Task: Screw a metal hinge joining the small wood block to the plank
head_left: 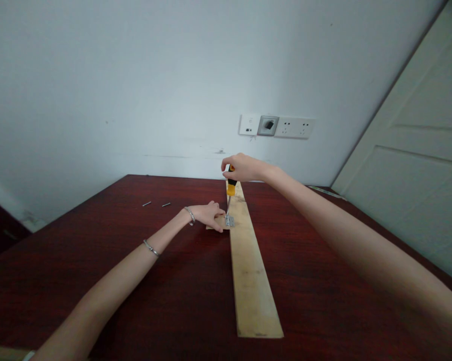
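A long pale wooden board (250, 271) lies lengthwise on the dark red table (135, 281). A small metal hinge (230, 220) sits at the board's left edge, joined to a small wood piece (213, 226). My right hand (241, 168) is closed round the top of a yellow and black screwdriver (231, 188), which stands upright with its tip on the hinge. My left hand (209, 214) lies with fingers pressed down on the small wood piece beside the hinge. Bracelets circle my left wrist and forearm.
Two small screws (156, 204) lie on the table to the far left of the board. A white wall with a row of power sockets (276, 126) stands behind the table. A white door (417, 170) is at the right.
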